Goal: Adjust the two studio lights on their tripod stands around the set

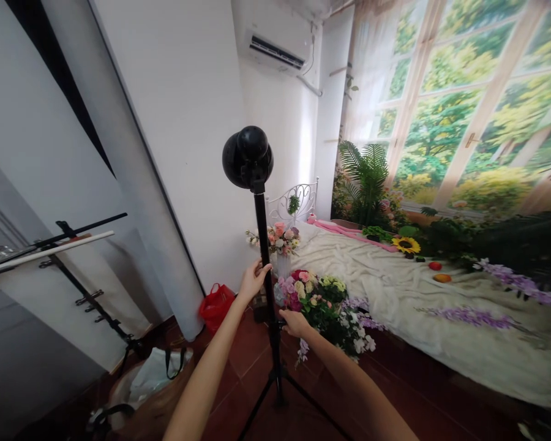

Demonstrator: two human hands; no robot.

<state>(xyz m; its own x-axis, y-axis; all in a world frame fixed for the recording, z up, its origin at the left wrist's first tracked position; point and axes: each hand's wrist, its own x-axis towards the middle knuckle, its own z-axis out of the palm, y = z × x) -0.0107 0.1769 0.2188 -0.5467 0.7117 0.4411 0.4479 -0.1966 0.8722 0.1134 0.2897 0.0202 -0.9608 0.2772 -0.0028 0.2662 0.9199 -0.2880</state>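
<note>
A black light stand (262, 226) rises upright in front of me, its tripod legs spread on the floor. On its top sits a round black lamp head (248, 157), seen from behind. My left hand (254, 280) is closed around the upper pole from the left side. Lower down on the right, my right hand (294, 322) grips a small knob or clamp on the pole, mostly covered by the fingers. Just behind the pole, bunches of artificial flowers (312, 294) stand on the floor beside the bed.
A bed (349, 263) with a cream cover, loose flowers and fruit lies to the right. A red plastic bag (217, 306) sits left of the stand. At far left is a backdrop stand (85, 288), with bags (153, 376) below it. A window-print backdrop (459, 110) hangs behind the bed.
</note>
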